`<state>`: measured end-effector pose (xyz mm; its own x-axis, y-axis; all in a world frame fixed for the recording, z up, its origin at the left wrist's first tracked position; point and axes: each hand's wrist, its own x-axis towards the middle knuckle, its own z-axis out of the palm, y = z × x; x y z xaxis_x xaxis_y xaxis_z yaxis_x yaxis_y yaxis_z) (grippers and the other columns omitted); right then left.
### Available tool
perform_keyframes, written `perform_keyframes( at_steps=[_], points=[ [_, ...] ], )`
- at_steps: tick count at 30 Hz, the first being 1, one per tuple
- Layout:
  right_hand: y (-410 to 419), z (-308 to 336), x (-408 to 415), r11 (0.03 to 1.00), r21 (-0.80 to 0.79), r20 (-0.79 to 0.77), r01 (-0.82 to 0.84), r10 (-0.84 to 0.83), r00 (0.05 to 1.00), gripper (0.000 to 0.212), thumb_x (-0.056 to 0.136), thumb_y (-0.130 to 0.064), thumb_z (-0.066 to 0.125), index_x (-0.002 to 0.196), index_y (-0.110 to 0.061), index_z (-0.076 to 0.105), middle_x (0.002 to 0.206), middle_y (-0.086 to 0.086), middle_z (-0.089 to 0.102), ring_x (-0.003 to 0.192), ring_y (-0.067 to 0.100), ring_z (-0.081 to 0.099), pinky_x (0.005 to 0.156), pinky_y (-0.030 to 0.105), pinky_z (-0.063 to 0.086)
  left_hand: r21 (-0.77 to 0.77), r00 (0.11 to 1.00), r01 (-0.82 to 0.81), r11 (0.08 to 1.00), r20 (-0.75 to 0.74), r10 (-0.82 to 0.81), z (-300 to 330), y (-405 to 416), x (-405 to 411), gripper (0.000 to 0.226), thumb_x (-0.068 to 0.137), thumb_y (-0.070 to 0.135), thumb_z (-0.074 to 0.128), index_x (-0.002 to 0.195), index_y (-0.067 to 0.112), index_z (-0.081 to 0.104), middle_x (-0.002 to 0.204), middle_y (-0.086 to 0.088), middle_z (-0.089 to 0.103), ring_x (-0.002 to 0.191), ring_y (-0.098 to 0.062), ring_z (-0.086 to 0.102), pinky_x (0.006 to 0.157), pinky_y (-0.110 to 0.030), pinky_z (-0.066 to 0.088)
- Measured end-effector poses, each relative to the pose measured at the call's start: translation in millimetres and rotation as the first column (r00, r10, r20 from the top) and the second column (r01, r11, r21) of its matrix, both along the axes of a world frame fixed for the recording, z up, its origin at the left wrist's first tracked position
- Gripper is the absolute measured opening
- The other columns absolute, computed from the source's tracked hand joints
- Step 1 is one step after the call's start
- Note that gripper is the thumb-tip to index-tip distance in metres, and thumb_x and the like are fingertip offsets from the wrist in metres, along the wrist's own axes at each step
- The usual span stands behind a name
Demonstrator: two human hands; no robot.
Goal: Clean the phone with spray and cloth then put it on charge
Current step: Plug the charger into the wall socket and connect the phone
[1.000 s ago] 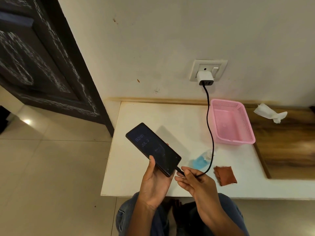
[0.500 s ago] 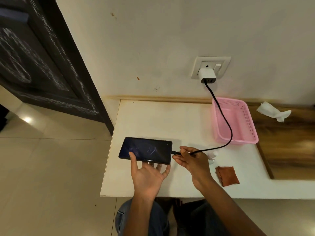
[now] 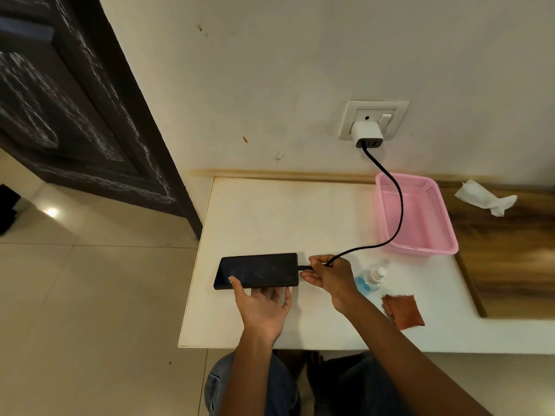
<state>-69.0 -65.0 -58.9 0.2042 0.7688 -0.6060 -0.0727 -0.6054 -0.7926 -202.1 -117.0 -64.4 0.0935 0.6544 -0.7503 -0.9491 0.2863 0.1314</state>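
The black phone (image 3: 258, 270) lies flat on the white table (image 3: 270, 211), screen up and dim. My left hand (image 3: 262, 304) is at its near edge, thumb on the screen and fingers under the near side. My right hand (image 3: 330, 276) pinches the black charging cable (image 3: 398, 211) at the plug, which sits in the phone's right end. The cable runs up to the white charger (image 3: 367, 135) in the wall socket (image 3: 372, 120). A small spray bottle (image 3: 371, 280) with blue liquid lies just right of my right hand. The brown cloth (image 3: 404, 310) lies near the front edge.
A pink plastic basket (image 3: 420, 217) stands at the back right with the cable draped over it. A crumpled white tissue (image 3: 483, 198) lies on the wooden surface (image 3: 510, 265) to the right. A dark door (image 3: 75, 109) is on the left, beyond the table's left edge.
The phone came down from a raised, tilted hold to lying flat on the table with the cable plugged in. Its screen has dimmed. Both hands stay on it.
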Motion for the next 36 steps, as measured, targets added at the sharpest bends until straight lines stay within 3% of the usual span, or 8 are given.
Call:
perform_keyframes(
  at_steps=[4, 8, 15, 22, 25, 29, 36],
  points=[
    [0, -7, 0, 0.999, -0.023, -0.002, 0.048, -0.048, 0.999, 0.017, 0.090, -0.006, 0.058, 0.105, 0.001, 0.059, 0.092, 0.020, 0.066, 0.074, 0.028, 0.068, 0.076, 0.034, 0.057, -0.014, 1.000, 0.011, 1.000, -0.004, -0.011, 1, -1, 1, 0.078, 0.082, 0.077, 0.031, 0.129, 0.018, 0.050, 0.125, -0.009, 0.056, 0.126, -0.026, 0.046, 0.100, -0.041, 0.037],
    [-2, -11, -1, 0.993, -0.038, -0.017, 0.111, -0.111, 0.994, 0.015, 0.090, -0.004, 0.057, 0.104, 0.002, 0.058, 0.095, 0.021, 0.065, 0.068, 0.025, 0.067, 0.065, 0.028, 0.058, -0.020, 1.000, 0.000, 1.000, -0.029, -0.001, 2, -3, 4, 0.080, 0.085, 0.073, 0.031, 0.137, 0.014, 0.044, 0.136, -0.010, 0.049, 0.127, -0.027, 0.045, 0.105, -0.041, 0.033],
    [-2, -12, 0, 0.986, -0.056, -0.031, 0.157, -0.159, 0.987, 0.010, 0.089, -0.002, 0.057, 0.099, 0.000, 0.057, 0.093, 0.020, 0.064, 0.068, 0.025, 0.066, 0.061, 0.026, 0.057, 0.009, 0.992, -0.052, 0.999, -0.118, 0.052, 5, -9, 12, 0.073, 0.089, 0.065, 0.036, 0.144, 0.016, 0.035, 0.143, -0.011, 0.045, 0.131, -0.028, 0.044, 0.111, -0.041, 0.031],
    [-6, -13, -4, 0.976, -0.047, -0.033, 0.211, -0.212, 0.977, 0.009, 0.089, 0.000, 0.057, 0.098, 0.000, 0.055, 0.094, 0.022, 0.063, 0.068, 0.024, 0.066, 0.052, 0.020, 0.057, -0.062, 0.951, -0.086, 0.994, -0.301, 0.063, 4, -8, 16, 0.066, 0.093, 0.059, 0.034, 0.145, 0.019, 0.032, 0.143, -0.013, 0.043, 0.131, -0.029, 0.043, 0.112, -0.042, 0.032],
    [-6, -14, -5, 0.972, -0.059, -0.024, 0.226, -0.228, 0.973, 0.011, 0.089, 0.001, 0.056, 0.101, 0.000, 0.055, 0.097, 0.024, 0.063, 0.074, 0.028, 0.066, 0.063, 0.028, 0.058, -0.059, 0.925, -0.158, 0.986, -0.357, 0.127, 2, -6, 14, 0.064, 0.094, 0.053, 0.039, 0.146, 0.017, 0.031, 0.142, -0.013, 0.043, 0.132, -0.028, 0.042, 0.112, -0.041, 0.033],
    [-10, -15, -6, 0.964, -0.093, -0.051, 0.248, -0.253, 0.966, 0.017, 0.090, 0.001, 0.055, 0.107, 0.000, 0.055, 0.100, 0.023, 0.064, 0.081, 0.031, 0.067, 0.080, 0.036, 0.055, -0.045, 0.862, -0.114, 0.992, -0.500, 0.077, -3, -5, 17, 0.062, 0.095, 0.049, 0.039, 0.147, 0.020, 0.026, 0.147, -0.010, 0.040, 0.135, -0.027, 0.038, 0.116, -0.042, 0.028],
    [-19, -13, -10, 0.949, -0.104, -0.129, 0.299, -0.311, 0.942, 0.021, 0.087, 0.005, 0.055, 0.108, 0.002, 0.055, 0.103, 0.024, 0.063, 0.086, 0.031, 0.066, 0.086, 0.038, 0.053, -0.087, 0.827, -0.026, 0.996, -0.562, -0.027, -8, -2, 19, 0.066, 0.097, 0.048, 0.036, 0.151, 0.022, 0.011, 0.155, -0.011, 0.023, 0.143, -0.028, 0.024, 0.118, -0.041, 0.023]
  ],
)
